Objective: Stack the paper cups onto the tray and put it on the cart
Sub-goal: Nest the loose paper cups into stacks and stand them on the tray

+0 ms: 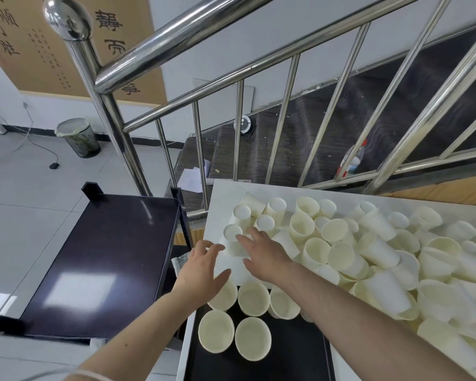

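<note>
The black tray [300, 353] at the table's [226, 193] near edge holds five upright cups [252, 298]. Loose cups [382, 257] heap across the table. Both hands, left [201, 266] and right [261, 254], reach with spread fingers toward upturned cups [235, 235] at the left edge, gripping nothing. The dark cart [107, 259] stands left, below a steel railing [231, 78].

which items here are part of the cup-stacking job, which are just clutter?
Job: paper cups heaped on the white table; upright cups on the black tray; dark cart; left hand; right hand.

Clutter: waste bin; bottle; papers; railing.
</note>
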A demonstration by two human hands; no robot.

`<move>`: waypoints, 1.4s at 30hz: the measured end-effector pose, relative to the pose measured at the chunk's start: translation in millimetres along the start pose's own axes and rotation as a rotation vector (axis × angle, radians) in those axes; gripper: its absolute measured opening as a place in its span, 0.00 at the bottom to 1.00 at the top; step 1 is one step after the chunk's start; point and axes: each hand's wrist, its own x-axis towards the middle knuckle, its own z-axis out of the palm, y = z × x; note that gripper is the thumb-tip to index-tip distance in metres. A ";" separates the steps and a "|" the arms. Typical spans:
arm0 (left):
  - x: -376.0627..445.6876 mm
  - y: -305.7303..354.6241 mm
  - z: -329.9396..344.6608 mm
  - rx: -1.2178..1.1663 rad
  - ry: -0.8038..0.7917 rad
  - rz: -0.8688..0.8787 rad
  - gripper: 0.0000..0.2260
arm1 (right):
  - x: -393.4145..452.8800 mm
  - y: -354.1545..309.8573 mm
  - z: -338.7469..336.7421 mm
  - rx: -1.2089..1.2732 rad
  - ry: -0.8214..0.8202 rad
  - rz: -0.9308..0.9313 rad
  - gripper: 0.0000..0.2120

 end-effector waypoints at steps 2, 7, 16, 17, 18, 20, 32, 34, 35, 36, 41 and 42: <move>4.3 -2.2 1.4 -0.020 -0.007 -0.008 0.24 | 17.9 -1.0 -0.4 -0.013 -0.013 -0.005 0.27; 11.2 -11.9 3.4 -0.050 0.016 -0.033 0.24 | 51.5 -4.3 1.4 -0.030 -0.056 -0.013 0.29; 19.2 -19.9 5.0 -0.050 -0.019 -0.102 0.25 | 70.6 1.6 18.8 0.116 -0.059 0.003 0.22; 20.1 -19.2 7.3 -0.057 -0.026 -0.104 0.25 | 69.4 4.1 20.1 0.148 -0.053 0.011 0.22; 20.3 -18.9 7.3 -0.062 -0.025 -0.107 0.25 | 68.0 4.5 19.9 0.192 -0.041 0.016 0.22; 22.6 -16.5 7.8 -0.081 -0.027 -0.109 0.27 | 62.1 8.3 18.7 0.345 0.022 0.061 0.22; 39.6 7.7 4.0 -0.424 0.039 -0.101 0.35 | 19.8 35.4 -1.3 1.608 -0.098 0.340 0.18; 39.4 10.7 3.2 -0.417 0.058 -0.098 0.34 | 16.5 40.7 1.4 1.554 -0.030 0.358 0.14; 39.5 11.8 2.5 -0.400 0.068 -0.096 0.33 | 15.8 44.7 4.1 1.452 0.056 0.386 0.14; 39.8 12.7 1.6 -0.378 0.081 -0.088 0.32 | 15.0 50.6 7.9 1.274 0.155 0.421 0.14; 43.4 10.8 0.2 -0.233 0.064 -0.067 0.34 | 9.6 80.1 22.6 0.236 0.098 0.384 0.25; 43.7 10.2 0.5 -0.206 0.051 -0.067 0.35 | 9.5 81.1 23.8 0.180 0.055 0.370 0.26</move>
